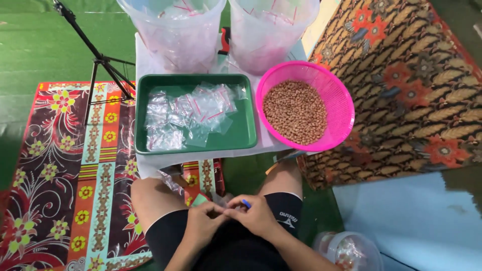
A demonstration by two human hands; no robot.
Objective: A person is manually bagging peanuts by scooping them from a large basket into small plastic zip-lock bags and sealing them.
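Over the lap, the left hand [203, 221] and right hand [256, 215] pinch a small clear bag [224, 210] together, while the pink basket [337, 95] at the tabletop's right edge remains full of peanuts [295, 111] and empty bags [188, 115] fill the green tray [246, 135].

Green tray [246, 138], pink basket [341, 108] of brown beans [295, 111], red floral mat [60, 170], brown-orange batik cloth [411, 85]

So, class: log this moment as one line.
left hand: pinching small clear bag | right hand: same bag, blue bit at fingers | green tray: clear bags | pink basket: beans
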